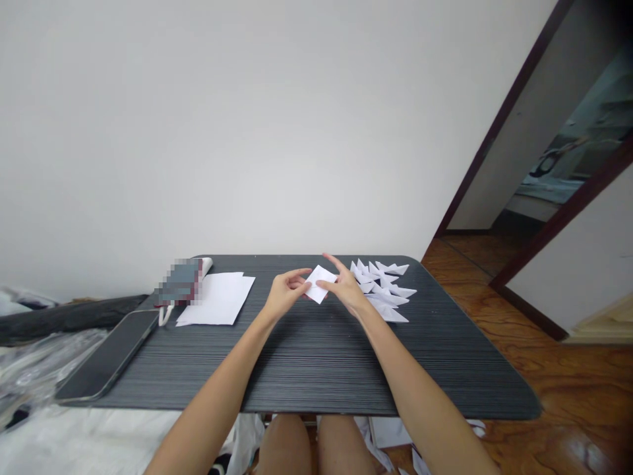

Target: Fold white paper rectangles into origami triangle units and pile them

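A small white paper piece (321, 284) is held above the far middle of the dark table (306, 369). My left hand (285, 293) pinches its left edge with thumb and fingers. From the other side my right hand (346, 287) grips the right edge, its index finger raised above the paper. Just right of my right hand lies a pile of several folded white paper triangles (383, 287).
A stack of white sheets (217, 298) lies at the table's back left, beside a blurred box (180, 282) and a dark phone (109, 356) with a white cable. A plain wall stands behind. Wooden floor and a doorway (558, 191) are on the right.
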Demonstrator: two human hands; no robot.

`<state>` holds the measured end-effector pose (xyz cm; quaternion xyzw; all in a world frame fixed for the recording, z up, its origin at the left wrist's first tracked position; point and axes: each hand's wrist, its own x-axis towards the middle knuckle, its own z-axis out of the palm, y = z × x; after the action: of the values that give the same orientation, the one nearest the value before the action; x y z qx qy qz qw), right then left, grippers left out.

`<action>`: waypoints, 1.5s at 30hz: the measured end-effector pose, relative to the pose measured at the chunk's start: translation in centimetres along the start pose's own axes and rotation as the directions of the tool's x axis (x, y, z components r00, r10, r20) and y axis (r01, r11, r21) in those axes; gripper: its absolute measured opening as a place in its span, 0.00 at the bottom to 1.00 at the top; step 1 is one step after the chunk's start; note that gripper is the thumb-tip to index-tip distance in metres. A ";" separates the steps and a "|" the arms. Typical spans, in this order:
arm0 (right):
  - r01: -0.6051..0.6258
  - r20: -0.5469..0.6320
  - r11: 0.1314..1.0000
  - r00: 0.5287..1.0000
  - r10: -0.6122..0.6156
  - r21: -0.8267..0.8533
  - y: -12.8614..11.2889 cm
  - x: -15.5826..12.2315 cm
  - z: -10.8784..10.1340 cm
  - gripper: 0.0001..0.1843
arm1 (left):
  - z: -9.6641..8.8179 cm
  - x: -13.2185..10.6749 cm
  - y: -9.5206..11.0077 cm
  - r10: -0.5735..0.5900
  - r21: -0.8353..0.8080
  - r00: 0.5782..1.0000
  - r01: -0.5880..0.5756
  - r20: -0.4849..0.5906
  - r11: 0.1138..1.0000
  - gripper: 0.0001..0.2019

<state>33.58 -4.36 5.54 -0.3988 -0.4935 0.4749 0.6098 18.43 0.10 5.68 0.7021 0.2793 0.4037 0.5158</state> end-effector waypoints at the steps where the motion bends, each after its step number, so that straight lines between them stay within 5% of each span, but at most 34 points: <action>1: 0.005 0.009 1.000 1.000 -0.005 0.005 0.0 0.0 0.1 0.42 | 0.0 0.0 0.0 -0.013 -0.017 1.000 0.013 0.019 1.000 0.22; 4: -0.002 0.038 1.000 0.999 0.002 0.000 -0.1 0.0 -0.1 0.38 | 0.1 0.0 0.2 -0.035 -0.078 0.997 0.039 0.062 0.996 0.24; 7: -0.025 0.076 0.999 0.997 0.027 -0.021 0.0 0.1 -0.7 0.24 | -0.1 0.0 0.5 -0.035 -0.131 0.994 0.048 0.103 0.990 0.23; 11: -0.057 0.017 0.998 0.998 0.056 0.032 0.4 0.4 -1.6 0.10 | -0.9 -0.1 1.0 0.024 -0.001 0.987 -0.024 0.157 1.000 0.17; 13: -0.094 -0.006 0.993 0.996 0.094 0.068 0.5 0.5 -1.9 0.10 | -1.2 -0.3 1.3 0.130 0.193 0.975 -0.165 0.181 0.967 0.16; 16: -0.153 0.054 0.987 0.987 0.150 0.045 0.5 0.5 -1.7 0.12 | -1.3 -0.6 1.5 0.306 0.496 0.924 -0.381 0.229 0.780 0.13; 18: -0.162 0.104 0.986 0.981 0.165 -0.029 0.4 0.4 -1.5 0.16 | -1.2 -0.6 1.4 0.355 0.601 0.906 -0.421 0.232 0.680 0.11; 21: -0.092 0.085 0.951 0.989 0.122 -0.294 -0.2 0.0 -1.2 0.24 | -1.1 -0.6 1.3 0.319 0.635 0.922 -0.384 0.221 0.670 0.13; 24: 0.098 0.068 0.791 0.995 -0.071 -0.604 -0.9 -0.4 -0.9 0.18 | -1.0 -0.7 1.4 0.197 0.566 0.953 -0.295 0.230 0.769 0.16; 27: 0.207 0.174 0.720 0.977 -0.121 -0.662 -1.3 -0.6 -0.8 0.15 | -0.9 -0.8 1.4 0.082 0.483 0.963 -0.202 0.257 0.852 0.17; 32: 0.084 0.179 0.832 0.984 0.019 -0.549 -1.1 -0.5 -0.8 0.18 | -1.1 -0.6 1.2 0.029 0.414 0.982 -0.106 0.189 0.904 0.18; 36: -0.037 0.191 0.933 0.975 0.112 -0.359 -1.2 -0.7 -0.9 0.18 | -1.5 -0.1 1.3 -0.022 0.131 1.000 0.020 0.014 0.991 0.22; 41: -0.015 0.213 0.969 0.975 0.070 -0.246 -1.3 -0.8 -0.5 0.21 | -1.1 -0.2 1.6 -0.051 -0.121 0.980 0.076 0.192 0.990 0.20; 45: 0.037 0.210 0.966 0.977 0.019 -0.257 -1.1 -0.6 -0.6 0.19 | -0.8 -0.4 1.9 -0.049 -0.175 0.978 0.086 0.205 0.981 0.19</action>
<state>34.37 -5.21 6.39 -0.4204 -0.6152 0.4430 0.4985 17.48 -0.45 7.44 0.6787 0.2118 0.3374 0.6170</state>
